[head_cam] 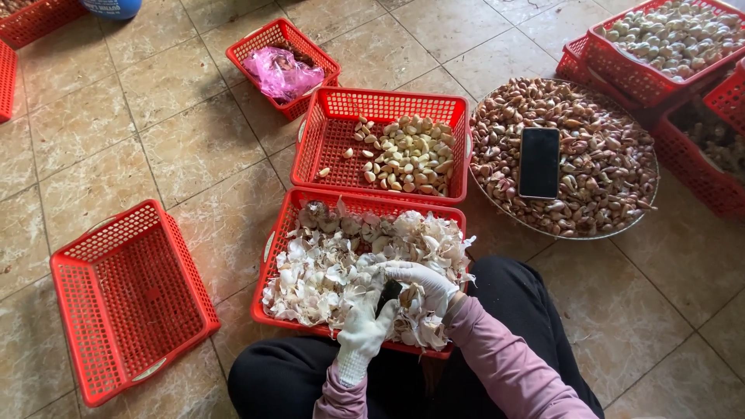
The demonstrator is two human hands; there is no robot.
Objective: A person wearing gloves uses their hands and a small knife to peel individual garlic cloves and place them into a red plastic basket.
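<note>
The tiled floor (pixel 155 132) carries all items; its widest open area lies from 9 to 11 o'clock, with a narrower open strip at 4 o'clock.

The round metal tray (pixel 497 203) at 2 o'clock holds unpeeled garlic cloves (pixel 597 147); a dark phone (pixel 539 162) lies flat on them. The tray rim touches the upper basket's right edge.

The skin basket (pixel 273 271), red, sits at centre, directly before the person's knees, filled with garlic skins (pixel 326 264). Its far rim touches the clove basket (pixel 326 105) at 12 o'clock, which holds peeled cloves (pixel 411 159) gathered toward its right side.

An empty red basket (pixel 128 302) stands at 8 o'clock, well apart from the skin basket. A smaller red basket (pixel 256 43) at 11 o'clock holds a pink bag (pixel 281 71). Stacked red baskets at 1 to 3 o'clock are cut off by the frame.

The left hand (pixel 365 330) and right hand (pixel 423 283), both in white gloves, meet over the skin basket's near edge. The fingers of both curl around a small dark object (pixel 389 292); what it is cannot be made out.
</note>
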